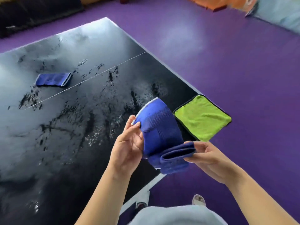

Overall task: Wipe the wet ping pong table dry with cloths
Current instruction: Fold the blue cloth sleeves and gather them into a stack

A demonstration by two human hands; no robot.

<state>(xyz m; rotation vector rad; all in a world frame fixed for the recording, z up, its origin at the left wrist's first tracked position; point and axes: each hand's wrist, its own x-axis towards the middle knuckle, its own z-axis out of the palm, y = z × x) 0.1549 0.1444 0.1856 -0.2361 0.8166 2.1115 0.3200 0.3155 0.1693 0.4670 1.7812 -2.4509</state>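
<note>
- Our left grip pinches the upper edge of the blue cloth between thumb and fingertips; our right grip pinches its folded lower end, fingers curled round it.
- We hold that cloth in the air, above the near right corner of the desk.
- Step in hand, we judge: readying the cloth; no wiping yet.
- Next move calls for laying it flat and pressing it across the wet streaks.
- A green cloth lies at the right edge, overhanging slightly; another blue cloth lies well apart, near the white line.
- Open room spreads leftward; purple floor rings the edges.
</note>
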